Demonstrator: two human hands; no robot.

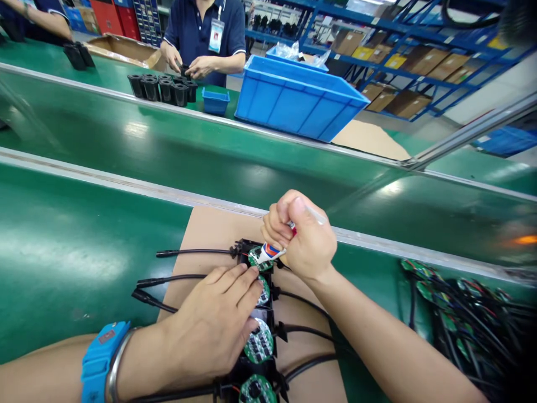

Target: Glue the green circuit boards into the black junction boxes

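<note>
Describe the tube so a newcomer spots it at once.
On the green bench lies a brown cardboard sheet bearing a row of round green circuit boards. At the row's far end, the right hand grips the tube, its white tip angled down. Unlike the green boards below, it is white with red and blue print.

Over the cardboard (213, 221), the right hand (308, 238) grips a tube (272, 252); the left hand (213, 322) lies across boards (259, 341). Right of the cardboard sits a cable heap (461, 313).

The right hand (308, 240) is covering most of the white tube (271, 252), the left hand (213, 316) is partly hiding a circuit board (264, 291), and the bottom edge is cropping the nearest board (258, 390) (its lower rim).
</note>
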